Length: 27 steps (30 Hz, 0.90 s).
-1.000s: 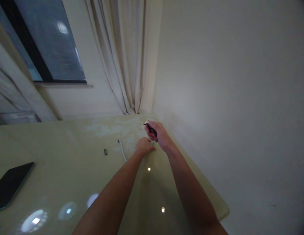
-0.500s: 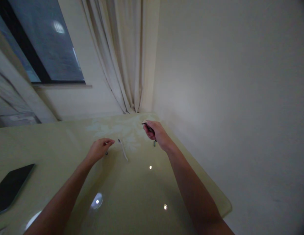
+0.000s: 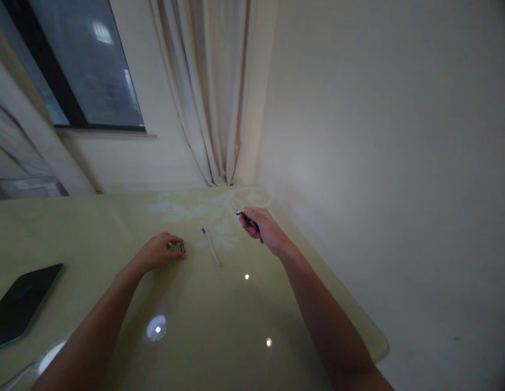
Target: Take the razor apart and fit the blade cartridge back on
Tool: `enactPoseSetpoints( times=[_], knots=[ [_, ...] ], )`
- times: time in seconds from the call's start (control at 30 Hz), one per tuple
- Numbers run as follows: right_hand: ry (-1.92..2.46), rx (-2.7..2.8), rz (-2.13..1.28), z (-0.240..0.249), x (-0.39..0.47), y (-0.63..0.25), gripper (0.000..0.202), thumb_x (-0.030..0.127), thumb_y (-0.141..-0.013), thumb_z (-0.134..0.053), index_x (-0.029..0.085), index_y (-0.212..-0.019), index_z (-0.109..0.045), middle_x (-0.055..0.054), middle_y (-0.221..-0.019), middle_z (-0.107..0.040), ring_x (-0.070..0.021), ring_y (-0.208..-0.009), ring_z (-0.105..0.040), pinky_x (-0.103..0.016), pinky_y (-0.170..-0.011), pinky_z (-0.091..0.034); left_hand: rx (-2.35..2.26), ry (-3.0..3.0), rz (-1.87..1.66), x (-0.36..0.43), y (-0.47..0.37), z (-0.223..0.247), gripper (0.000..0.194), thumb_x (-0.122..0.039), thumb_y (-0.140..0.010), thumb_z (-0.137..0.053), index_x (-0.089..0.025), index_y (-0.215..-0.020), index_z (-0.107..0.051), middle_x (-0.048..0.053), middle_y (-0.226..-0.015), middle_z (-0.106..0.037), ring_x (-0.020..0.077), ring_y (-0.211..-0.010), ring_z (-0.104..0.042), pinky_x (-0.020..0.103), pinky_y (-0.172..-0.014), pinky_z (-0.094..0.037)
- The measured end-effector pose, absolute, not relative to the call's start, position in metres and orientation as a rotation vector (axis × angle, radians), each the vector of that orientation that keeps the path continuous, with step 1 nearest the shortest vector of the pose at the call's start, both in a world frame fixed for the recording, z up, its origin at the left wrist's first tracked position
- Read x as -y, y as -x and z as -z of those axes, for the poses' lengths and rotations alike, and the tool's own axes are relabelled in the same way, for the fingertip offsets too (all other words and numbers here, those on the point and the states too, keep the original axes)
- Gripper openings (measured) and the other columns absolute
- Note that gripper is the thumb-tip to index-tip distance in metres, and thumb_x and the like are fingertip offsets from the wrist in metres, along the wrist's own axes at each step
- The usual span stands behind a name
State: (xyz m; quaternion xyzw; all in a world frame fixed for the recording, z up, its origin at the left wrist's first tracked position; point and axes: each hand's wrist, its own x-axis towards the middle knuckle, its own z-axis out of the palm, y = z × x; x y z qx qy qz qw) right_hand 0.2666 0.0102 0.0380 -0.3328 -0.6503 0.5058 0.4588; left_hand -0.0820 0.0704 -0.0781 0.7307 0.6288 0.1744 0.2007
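Observation:
My left hand [image 3: 165, 251] is over the table on the left, with thumb and forefinger curled round a small dark cylinder with a greenish side [image 3: 183, 247]. It is too small for me to name surely. My right hand [image 3: 263, 228], farther right and toward the far corner, is closed round a black-handled tool [image 3: 251, 221] with a shiny metal tip pointing left. The fingers hide most of its handle. Between the hands lies a thin white stick with a dark end [image 3: 212, 248], touched by neither hand.
The pale glossy table [image 3: 212, 347] carries a dark tablet [image 3: 22, 304] at the left. A plain wall [image 3: 378, 163] runs close along the table's right edge. Behind the far edge hang a curtain [image 3: 214, 98] and a window [image 3: 89, 70].
My left hand has opened its pinch and taken the small dark cylinder between finger and thumb. The right hand keeps its tool; the small green piece seen below it earlier no longer shows clearly.

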Motion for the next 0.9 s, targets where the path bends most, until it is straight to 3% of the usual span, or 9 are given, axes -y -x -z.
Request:
enactPoseSetpoints(
  times=[0.4,0.57,0.73,0.9],
  knots=[
    [0.823,1.642,-1.246,-0.039,-0.005,-0.269,0.049,0.059,-0.102,-0.052,0.017,-0.076,-0.062,0.005,-0.06,-0.042,-0.0092,-0.053,-0.034,-0.023,-0.048,-0.021,-1.729,-2.06,-0.559,-0.064,0.071,0.065,0.041,-0.055,-0.064,-0.078,-0.023,-0.087,-0.086,0.009,-0.089,-0.081,0.0271,-0.076,-0.071,0.035,-0.074,-0.054],
    [0.834,1.596,-1.223,-0.04,-0.004,-0.266,0.049,0.061,-0.099,-0.057,0.018,-0.076,-0.063,0.005,-0.061,-0.044,-0.0093,-0.054,-0.035,-0.023,-0.049,-0.021,-1.473,-2.213,-1.055,-0.037,0.037,0.01,0.049,-0.063,-0.078,-0.079,-0.024,-0.107,-0.085,0.005,-0.092,-0.077,0.0198,-0.071,-0.063,0.031,-0.068,-0.052],
    [0.874,1.551,-1.168,-0.039,-0.005,-0.26,0.04,0.055,-0.09,-0.072,0.017,-0.079,-0.068,0.007,-0.059,-0.044,-0.0086,-0.052,-0.033,-0.024,-0.049,-0.021,-1.129,-2.416,-1.484,-0.005,-0.008,-0.04,0.04,-0.049,-0.085,-0.086,-0.025,-0.117,-0.082,0.003,-0.093,-0.073,0.0147,-0.07,-0.058,0.028,-0.068,-0.053],
    [0.853,1.492,-1.234,-0.044,0.003,-0.252,0.035,0.051,-0.085,-0.078,0.016,-0.081,-0.073,0.007,-0.058,-0.047,-0.0078,-0.05,-0.031,-0.026,-0.048,-0.019,-0.947,-2.487,-1.557,0.01,-0.03,-0.05,0.036,-0.034,-0.088,-0.088,-0.024,-0.121,-0.08,0.002,-0.095,-0.071,0.0137,-0.074,-0.061,0.026,-0.069,-0.055]
  ],
)
